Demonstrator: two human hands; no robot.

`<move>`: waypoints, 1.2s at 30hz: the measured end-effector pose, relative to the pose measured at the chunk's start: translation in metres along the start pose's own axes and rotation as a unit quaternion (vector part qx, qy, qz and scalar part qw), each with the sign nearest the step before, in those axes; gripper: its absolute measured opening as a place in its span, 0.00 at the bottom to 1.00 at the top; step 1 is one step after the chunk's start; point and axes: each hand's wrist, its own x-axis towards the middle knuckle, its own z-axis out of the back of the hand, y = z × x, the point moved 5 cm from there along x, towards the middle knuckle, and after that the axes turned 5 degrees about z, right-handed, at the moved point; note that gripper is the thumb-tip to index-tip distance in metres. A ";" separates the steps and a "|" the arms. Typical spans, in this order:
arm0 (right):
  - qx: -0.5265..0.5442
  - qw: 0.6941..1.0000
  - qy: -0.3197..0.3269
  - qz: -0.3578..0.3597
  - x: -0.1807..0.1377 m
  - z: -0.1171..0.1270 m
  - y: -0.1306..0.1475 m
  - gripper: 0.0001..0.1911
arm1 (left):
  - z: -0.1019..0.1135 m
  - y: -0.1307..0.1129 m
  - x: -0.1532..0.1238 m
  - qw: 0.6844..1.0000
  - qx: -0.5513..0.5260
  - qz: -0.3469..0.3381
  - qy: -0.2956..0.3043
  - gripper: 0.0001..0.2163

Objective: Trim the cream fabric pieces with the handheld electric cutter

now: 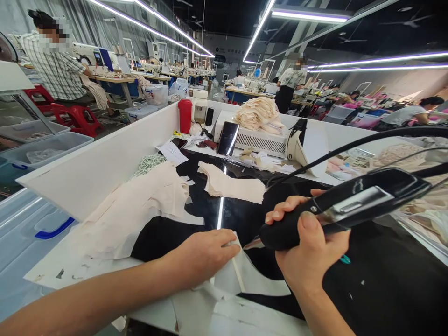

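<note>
My right hand [308, 242] is wrapped round a black corded hand tool [287, 233] with a silver lever on its upper side. Its narrow metal tip points left, close to the fingers of my left hand. I cannot tell the tool's exact kind. My left hand [210, 256] is closed at the top edge of a pale fabric piece [259, 280], fingertips bent onto it. A thin cream strip [238, 275] runs down that piece. The fabric lies on the black work surface [381, 280] near the front edge. What sits under my left fingers is partly hidden.
Pale cut pieces [150, 200] are piled at left, and a smaller stack [233, 184] lies ahead. Behind stand a phone [228, 138], a white machine [261, 141] topped with cloth and a red cup [185, 116]. The tool's black cable [350, 147] arches across the right. Co-workers sit beyond.
</note>
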 end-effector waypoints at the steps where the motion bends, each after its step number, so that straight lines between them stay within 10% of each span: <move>1: -0.001 1.000 -0.001 -0.003 -0.001 0.000 0.000 0.25 | 0.001 0.000 0.000 1.000 0.001 -0.001 -0.004 0.11; 36: 0.017 0.999 0.030 0.018 -0.013 0.005 -0.001 0.16 | 0.014 -0.005 0.000 0.998 -0.031 -0.032 0.050 0.10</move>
